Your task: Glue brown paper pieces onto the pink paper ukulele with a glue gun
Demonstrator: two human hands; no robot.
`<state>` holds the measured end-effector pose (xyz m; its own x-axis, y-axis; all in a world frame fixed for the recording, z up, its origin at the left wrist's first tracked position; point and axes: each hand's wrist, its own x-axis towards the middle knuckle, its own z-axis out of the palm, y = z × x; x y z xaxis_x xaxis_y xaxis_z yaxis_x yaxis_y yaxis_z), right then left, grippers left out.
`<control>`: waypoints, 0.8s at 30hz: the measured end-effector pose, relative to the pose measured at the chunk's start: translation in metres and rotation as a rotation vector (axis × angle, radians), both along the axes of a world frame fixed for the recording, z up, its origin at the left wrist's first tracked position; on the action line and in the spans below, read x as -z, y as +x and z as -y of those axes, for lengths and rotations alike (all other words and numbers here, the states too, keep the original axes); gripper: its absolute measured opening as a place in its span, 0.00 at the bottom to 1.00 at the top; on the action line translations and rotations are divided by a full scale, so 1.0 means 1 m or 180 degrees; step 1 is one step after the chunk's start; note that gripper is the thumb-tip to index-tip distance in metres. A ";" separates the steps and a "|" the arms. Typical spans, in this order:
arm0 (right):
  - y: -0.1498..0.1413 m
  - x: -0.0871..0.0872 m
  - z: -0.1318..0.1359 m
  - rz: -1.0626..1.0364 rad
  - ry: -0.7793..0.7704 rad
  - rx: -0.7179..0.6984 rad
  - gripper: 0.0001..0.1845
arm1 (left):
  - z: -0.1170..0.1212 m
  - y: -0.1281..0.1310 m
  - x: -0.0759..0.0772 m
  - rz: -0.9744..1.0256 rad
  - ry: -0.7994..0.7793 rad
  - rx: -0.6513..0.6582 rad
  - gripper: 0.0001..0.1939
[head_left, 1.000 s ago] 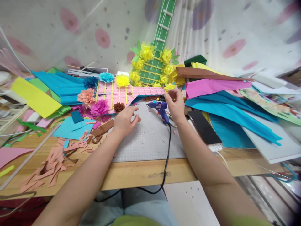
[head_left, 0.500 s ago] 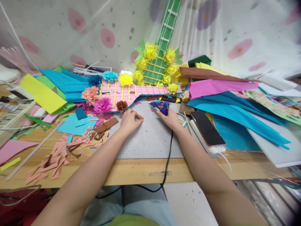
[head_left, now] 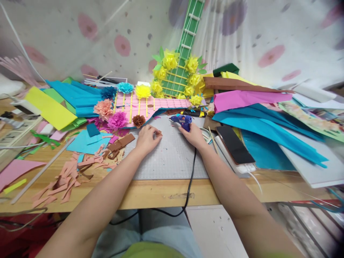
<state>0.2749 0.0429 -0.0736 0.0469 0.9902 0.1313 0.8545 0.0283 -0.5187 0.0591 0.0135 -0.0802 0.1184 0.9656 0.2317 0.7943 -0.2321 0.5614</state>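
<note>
My left hand (head_left: 147, 139) is closed on a small piece of brown paper (head_left: 159, 133), pinched between thumb and fingers above the grey cutting mat (head_left: 166, 161). In my right hand (head_left: 194, 136) is a blue hot glue gun (head_left: 182, 121), its nozzle pointing left towards the brown paper but apart from it. The gun's black cord (head_left: 191, 179) runs down over the table edge. Just beyond my left hand lies a pink paper guitar (head_left: 137, 107) with yellow strips and paper flowers; a brown paper flower (head_left: 138, 121) sits nearest my fingers.
A green guitar (head_left: 177, 80) ringed with yellow flowers leans behind. Peach paper scraps (head_left: 60, 179) and brown strips (head_left: 120, 142) lie at left. A phone (head_left: 235, 145) on a white block, blue paper (head_left: 268, 125) and magenta paper (head_left: 249, 99) are at right.
The view has shifted slightly. Both hands keep nearly the same pose, with the glue gun and the brown paper still held apart.
</note>
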 end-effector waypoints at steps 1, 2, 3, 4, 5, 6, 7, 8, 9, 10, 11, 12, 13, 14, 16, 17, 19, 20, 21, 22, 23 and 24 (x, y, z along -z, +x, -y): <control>0.000 0.000 0.000 -0.0003 0.0001 -0.0002 0.19 | -0.001 0.001 0.000 0.0016 -0.0042 -0.0066 0.07; 0.000 0.000 0.000 -0.0012 0.0007 -0.0004 0.19 | -0.002 0.002 0.000 0.0034 -0.0085 -0.0135 0.06; 0.000 0.000 0.000 -0.0025 0.0014 -0.0004 0.19 | -0.003 0.003 0.000 0.0046 -0.0125 -0.0188 0.06; 0.000 0.000 0.000 -0.0038 0.0018 -0.0001 0.19 | -0.004 0.004 0.000 0.0049 -0.0161 -0.0222 0.05; 0.000 0.000 -0.001 -0.0048 0.0020 0.0005 0.19 | -0.005 0.004 0.000 0.0049 -0.0190 -0.0241 0.04; 0.000 0.000 -0.001 -0.0056 0.0021 0.0016 0.19 | -0.006 0.004 0.000 0.0056 -0.0214 -0.0245 0.03; 0.000 0.001 -0.001 -0.0063 0.0026 0.0032 0.19 | -0.006 0.004 0.000 0.0076 -0.0229 -0.0243 0.03; 0.000 0.001 -0.001 -0.0070 0.0030 0.0050 0.19 | -0.006 0.003 -0.001 0.0114 -0.0227 -0.0234 0.02; 0.000 0.001 -0.001 -0.0084 0.0043 0.0063 0.19 | -0.006 0.003 -0.001 0.0177 -0.0207 -0.0227 0.02; 0.000 0.002 -0.001 -0.0106 0.0064 0.0061 0.19 | -0.006 0.002 -0.002 0.0264 -0.0171 -0.0211 0.02; 0.001 0.003 -0.001 -0.0137 0.0093 0.0041 0.19 | -0.005 0.001 -0.002 0.0378 -0.0128 -0.0178 0.02; 0.002 0.003 -0.001 -0.0173 0.0122 0.0013 0.19 | -0.005 0.000 -0.002 0.0523 -0.0091 -0.0131 0.02; 0.002 0.004 -0.002 -0.0211 0.0147 -0.0013 0.19 | -0.004 -0.001 -0.002 0.0692 -0.0070 -0.0073 0.03; 0.003 0.006 -0.002 -0.0251 0.0170 -0.0028 0.20 | -0.004 -0.002 -0.002 0.0866 -0.0075 -0.0007 0.03; 0.005 0.008 -0.003 -0.0341 0.0213 -0.0046 0.20 | -0.004 -0.004 0.000 0.1184 -0.0122 0.0087 0.03; 0.006 0.009 -0.004 -0.0397 0.0232 -0.0051 0.20 | -0.004 -0.005 0.002 0.1312 -0.0145 0.0098 0.04; 0.008 0.010 -0.005 -0.0560 0.0243 -0.0084 0.21 | -0.005 -0.007 0.005 0.1503 -0.0193 0.0066 0.10; 0.009 0.010 -0.005 -0.0695 0.0232 -0.0117 0.21 | -0.005 -0.008 0.006 0.1576 -0.0233 0.0029 0.15; 0.010 0.010 -0.005 -0.0897 0.0217 -0.0163 0.22 | -0.006 -0.009 0.007 0.1631 -0.0285 -0.0016 0.19; 0.011 0.010 -0.005 -0.1173 0.0198 -0.0226 0.23 | -0.006 -0.010 0.007 0.1658 -0.0346 -0.0065 0.22; 0.012 0.009 -0.004 -0.1503 0.0175 -0.0312 0.24 | -0.007 -0.011 0.007 0.1660 -0.0402 -0.0120 0.22; 0.012 0.007 -0.003 -0.1850 0.0146 -0.0408 0.24 | -0.007 -0.012 0.007 0.1644 -0.0443 -0.0178 0.21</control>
